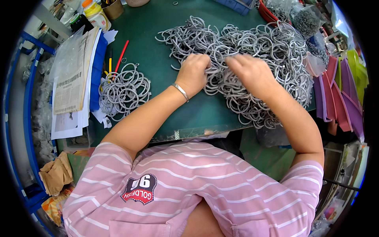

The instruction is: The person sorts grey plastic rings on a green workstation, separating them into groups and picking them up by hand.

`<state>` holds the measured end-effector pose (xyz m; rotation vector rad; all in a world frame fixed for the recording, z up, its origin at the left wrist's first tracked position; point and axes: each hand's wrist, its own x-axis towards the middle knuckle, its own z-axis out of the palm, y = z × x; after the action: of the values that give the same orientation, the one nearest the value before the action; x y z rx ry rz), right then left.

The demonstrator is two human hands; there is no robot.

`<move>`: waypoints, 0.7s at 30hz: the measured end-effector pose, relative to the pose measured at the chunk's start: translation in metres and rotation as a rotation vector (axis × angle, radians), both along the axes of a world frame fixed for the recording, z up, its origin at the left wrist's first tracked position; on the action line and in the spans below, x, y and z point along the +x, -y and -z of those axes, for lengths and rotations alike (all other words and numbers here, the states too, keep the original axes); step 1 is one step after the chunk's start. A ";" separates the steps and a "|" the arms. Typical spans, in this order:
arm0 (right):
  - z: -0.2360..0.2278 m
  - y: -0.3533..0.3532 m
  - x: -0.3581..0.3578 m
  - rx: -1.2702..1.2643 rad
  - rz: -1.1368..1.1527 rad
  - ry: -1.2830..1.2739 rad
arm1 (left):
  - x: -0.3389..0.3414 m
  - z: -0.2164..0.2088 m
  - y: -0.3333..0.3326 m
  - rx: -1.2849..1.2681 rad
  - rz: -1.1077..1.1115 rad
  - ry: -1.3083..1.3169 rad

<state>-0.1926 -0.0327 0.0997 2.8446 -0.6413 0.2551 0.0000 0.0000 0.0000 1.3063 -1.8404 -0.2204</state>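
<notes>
Across the right half of the green table (189, 114), a large pile of grey rings (272, 51) sprawls from beyond the person's hands to the near edge, with both hands working at its left side. The left hand (193, 73), its wrist circled by a metal bangle (181, 93), has its fingers curled in against the rings at the pile's fringe; its fingertips are mostly hidden, so whether that grip pinches a ring cannot be told. The right hand (252, 75) reaches over the rings just opposite, fingers bent and blurred — its grip cannot be read either. To the left, well apart from the pile, lies a smaller heap of loose rings (125, 93), close to a red pen (123, 53) and a blue tray (103, 49) topped with papers. Each ring is slim and probably light, likely firm enough to keep its round shape; whether it is metal or plastic is hard to say. A smooth surface may let it slide a little, and breakage seems unlikely. Tangling looks the greater nuisance — a finger and thumb on the outer curve of a ring at the pile's edge should give the cleanest hold, with its neighbours eased away by the other hand.
</notes>
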 end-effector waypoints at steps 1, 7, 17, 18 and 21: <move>0.001 0.006 -0.001 -0.022 0.021 0.118 | -0.004 0.001 0.000 -0.042 -0.011 0.017; 0.001 0.001 0.005 0.028 -0.108 0.110 | 0.006 0.001 0.000 -0.112 0.055 0.129; -0.014 0.004 0.009 0.290 0.021 -0.020 | 0.010 0.001 0.008 -0.209 0.038 0.365; -0.014 0.006 0.008 0.324 0.010 0.016 | 0.013 -0.002 0.009 -0.237 0.054 0.355; -0.023 0.008 0.006 0.436 -0.025 0.241 | 0.032 -0.017 0.009 -0.304 0.064 0.301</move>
<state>-0.1862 -0.0404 0.1231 3.2700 -0.7915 0.5271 0.0316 -0.0091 0.0167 1.1135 -2.0719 0.2285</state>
